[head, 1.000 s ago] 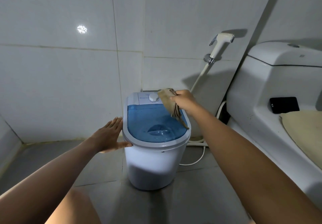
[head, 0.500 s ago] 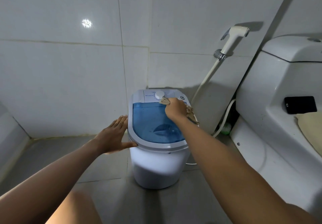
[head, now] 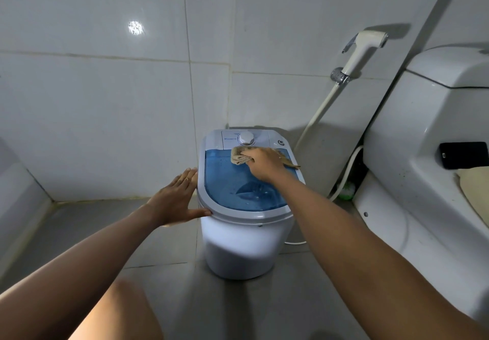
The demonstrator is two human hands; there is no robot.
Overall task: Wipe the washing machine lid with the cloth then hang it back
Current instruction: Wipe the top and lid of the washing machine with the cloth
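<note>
Your left hand (head: pixel 176 200) lies flat and spread against the left rim of the washer (head: pixel 246 247), gripping nothing, only bracing. Keep it there: the washer looks small and light and stands free on the floor (head: pixel 158 300), so a hard push from the other side would likely slide or rock it if the brace slips off that curved rim.

On the blue lid (head: pixel 232 180), your right hand (head: pixel 262 163) presses the cloth (head: pixel 239 155) down at the far edge, fingers closed over it. The cloth is bunched, with a tail trailing out to the right past your knuckles. Wiped this way, only a narrow strip gets cleaned, and droplets nearer to you would probably be missed. The loose tail could also drag across the rim or catch.

Just beyond the cloth sits the dial (head: pixel 246 138). A stroke that overshoots could knock it round.

Further right, the hose (head: pixel 321 109) and a cable run down behind the washer; shifting the washer may tug them. Where the cloth hangs is not in view, so the return may need a look round.
</note>
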